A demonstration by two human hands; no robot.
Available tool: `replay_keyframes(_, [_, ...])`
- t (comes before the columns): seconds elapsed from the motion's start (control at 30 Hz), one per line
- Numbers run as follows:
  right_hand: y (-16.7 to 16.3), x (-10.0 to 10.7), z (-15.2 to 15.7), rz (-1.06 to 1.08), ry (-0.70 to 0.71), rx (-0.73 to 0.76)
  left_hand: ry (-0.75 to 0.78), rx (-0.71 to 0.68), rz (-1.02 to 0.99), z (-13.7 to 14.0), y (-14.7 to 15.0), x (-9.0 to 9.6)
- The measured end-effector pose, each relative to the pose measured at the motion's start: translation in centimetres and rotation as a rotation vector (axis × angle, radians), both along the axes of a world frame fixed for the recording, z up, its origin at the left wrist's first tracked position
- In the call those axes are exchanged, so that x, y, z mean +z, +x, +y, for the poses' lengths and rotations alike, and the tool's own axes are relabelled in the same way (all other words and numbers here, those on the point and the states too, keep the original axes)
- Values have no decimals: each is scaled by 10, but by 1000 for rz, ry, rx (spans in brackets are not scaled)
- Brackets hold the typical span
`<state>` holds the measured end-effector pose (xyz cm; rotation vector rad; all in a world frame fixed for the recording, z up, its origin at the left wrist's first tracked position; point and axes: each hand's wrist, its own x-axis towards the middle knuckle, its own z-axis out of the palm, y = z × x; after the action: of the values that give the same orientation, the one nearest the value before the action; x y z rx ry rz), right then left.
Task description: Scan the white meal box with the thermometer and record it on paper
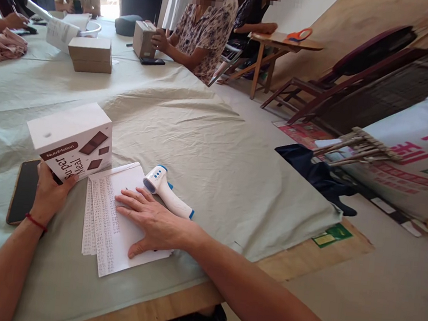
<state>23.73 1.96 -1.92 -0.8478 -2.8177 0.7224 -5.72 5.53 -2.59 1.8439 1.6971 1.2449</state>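
Note:
My left hand (53, 189) grips the lower near edge of a white cardboard box (73, 139) printed "NutriMotion" and "Meal". Whether the box is lifted or rests on the cloth, I cannot tell. Beside that wrist lies a dark smartphone (24, 193). My right hand (153, 220) lies spread on a stack of handwritten paper sheets (104, 220), holding nothing. Just beyond its fingers, a white and blue infrared thermometer (169, 191) rests on its side, partly over the sheets' edge.
A pale green cloth (201, 138) covers the table. Farther back stand a brown carton (90, 56) and a white basket (62, 32). Across the table a person holds another carton (145, 39). To the right are a wooden chair (323, 85) and a white sack (424, 148).

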Motion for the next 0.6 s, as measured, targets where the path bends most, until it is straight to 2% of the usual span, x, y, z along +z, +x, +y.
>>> replay_keyframes(0.1, [0,0,1,3,-11,6,0,173,-203,0,8,3])
replay_keyframes(0.17, [0,-1,2,8,-18,6,26,214,-304,0,15,6])
replay_keyframes(0.3, [0,-2,2,20,-21,6,140,281,-322,-5,23,12])
replay_keyframes(0.43, [1,-4,2,28,-16,10,207,217,-379,-20,29,18])
replay_keyframes(0.6, [0,-4,1,18,-5,-2,32,116,-300,-37,42,19])
